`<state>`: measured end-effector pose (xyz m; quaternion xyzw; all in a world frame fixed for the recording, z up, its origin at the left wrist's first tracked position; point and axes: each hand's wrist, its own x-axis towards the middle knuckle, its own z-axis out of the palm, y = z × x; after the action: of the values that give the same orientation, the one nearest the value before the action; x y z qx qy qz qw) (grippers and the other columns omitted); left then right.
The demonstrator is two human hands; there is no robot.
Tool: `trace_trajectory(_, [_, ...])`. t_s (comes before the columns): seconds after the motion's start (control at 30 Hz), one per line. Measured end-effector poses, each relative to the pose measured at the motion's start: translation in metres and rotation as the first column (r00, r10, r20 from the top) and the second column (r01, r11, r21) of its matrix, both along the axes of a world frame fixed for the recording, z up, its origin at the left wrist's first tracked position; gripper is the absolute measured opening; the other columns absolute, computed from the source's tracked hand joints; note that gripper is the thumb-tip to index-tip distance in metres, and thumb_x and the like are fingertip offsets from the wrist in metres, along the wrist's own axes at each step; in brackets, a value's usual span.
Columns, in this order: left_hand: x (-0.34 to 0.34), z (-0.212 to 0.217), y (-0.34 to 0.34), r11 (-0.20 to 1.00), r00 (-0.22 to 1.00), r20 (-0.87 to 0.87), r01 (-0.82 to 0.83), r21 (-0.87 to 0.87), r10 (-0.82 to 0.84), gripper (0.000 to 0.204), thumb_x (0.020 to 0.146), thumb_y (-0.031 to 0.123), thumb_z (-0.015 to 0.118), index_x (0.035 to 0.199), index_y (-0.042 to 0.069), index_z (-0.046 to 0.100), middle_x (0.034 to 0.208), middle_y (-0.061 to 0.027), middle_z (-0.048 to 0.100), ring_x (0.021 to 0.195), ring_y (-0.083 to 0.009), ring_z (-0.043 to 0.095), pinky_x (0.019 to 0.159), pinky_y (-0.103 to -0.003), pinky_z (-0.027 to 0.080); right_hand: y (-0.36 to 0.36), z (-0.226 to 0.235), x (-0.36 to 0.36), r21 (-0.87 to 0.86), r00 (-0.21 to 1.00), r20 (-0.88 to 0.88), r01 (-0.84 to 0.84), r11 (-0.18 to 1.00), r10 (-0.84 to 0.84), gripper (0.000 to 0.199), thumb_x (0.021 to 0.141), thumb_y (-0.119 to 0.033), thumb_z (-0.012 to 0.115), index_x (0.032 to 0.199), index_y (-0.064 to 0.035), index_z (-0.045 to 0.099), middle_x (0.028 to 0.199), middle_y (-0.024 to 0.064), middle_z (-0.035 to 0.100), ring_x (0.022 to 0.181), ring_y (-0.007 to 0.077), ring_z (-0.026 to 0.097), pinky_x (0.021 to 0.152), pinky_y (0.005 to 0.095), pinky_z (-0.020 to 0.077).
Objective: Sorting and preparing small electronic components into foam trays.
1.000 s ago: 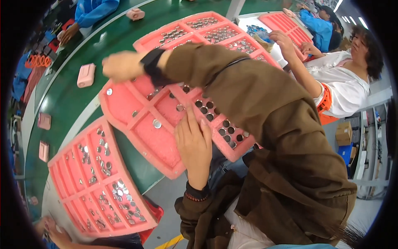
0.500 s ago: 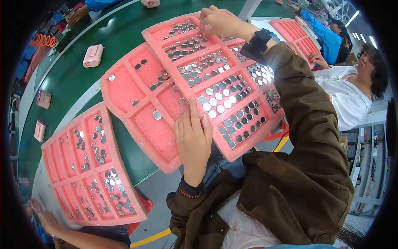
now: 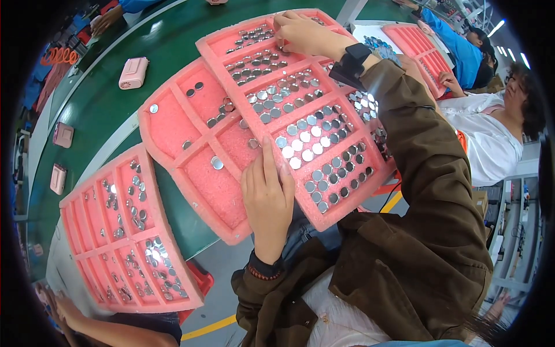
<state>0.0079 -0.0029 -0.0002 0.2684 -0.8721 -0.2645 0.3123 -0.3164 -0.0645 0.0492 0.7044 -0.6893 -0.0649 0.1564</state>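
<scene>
Two hands work at frame centre. The nearer, the left hand [image 3: 269,202], lies nearly flat, index straight with its tip at a tray rim, thumb apart, gripping nothing. Under that fingertip is the upper tray [image 3: 346,202], pink, five compartments down its left column, all strewn with silver discs [image 3: 304,136] (too many and too overlapped for a sure count). The right hand [image 3: 309,37], upper centre, curls its fingers down at that column's top compartments; whether it pinches a disc, I cannot tell.

Pink trays number four: the upper one; the lower tray [image 3: 222,194], partly beneath it, with one disc in its nearest compartment and two in its far-left one; the left tray [image 3: 155,185], lower left; and the far tray [image 3: 419,55], upper right.

The brown sleeve [image 3: 428,162] crosses the right side and hides much of the upper tray's right column. A forearm [image 3: 115,329] enters lower left; a person in white [image 3: 485,144] sits at right. Three pink devices [image 3: 134,73] stand at left, a fourth cut by the top edge.

The upper tray's near corner overhangs the floor. Bare green table [image 3: 173,52] spreads across the upper left.
</scene>
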Motion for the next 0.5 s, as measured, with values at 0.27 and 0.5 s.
trace_trajectory(0.27, [0.000, -0.001, 0.000, 1.000, 1.000, -0.003, 0.013, -0.008, -0.013, 0.051, 0.087, 0.010, 0.056, 0.134, -0.002, 0.042, 0.098, -0.0171, 0.055, 0.088, -0.0309, 0.053, 0.081, -0.041, 0.044, 0.004, -0.003, -0.009, -0.032, 0.969, 0.245, 0.026, 0.999, -0.017, 0.019, 0.072, -0.007, 0.063, 0.089, -0.0093, 0.069, 0.115, 0.0080, 0.052, 0.116, 0.0283, 0.044, 0.099, 0.0415, 0.0371])
trace_trajectory(0.5, [0.000, -0.001, 0.000, 1.000, 1.000, -0.002, 0.017, 0.002, -0.017, 0.052, 0.087, 0.009, 0.056, 0.135, -0.002, 0.041, 0.099, -0.0172, 0.055, 0.088, -0.0308, 0.053, 0.082, -0.041, 0.044, 0.005, -0.003, 0.002, -0.051, 0.955, 0.292, -0.037, 0.998, 0.050, 0.020, 0.071, -0.005, 0.060, 0.089, -0.0097, 0.069, 0.116, 0.0076, 0.052, 0.118, 0.0278, 0.043, 0.100, 0.0390, 0.0365])
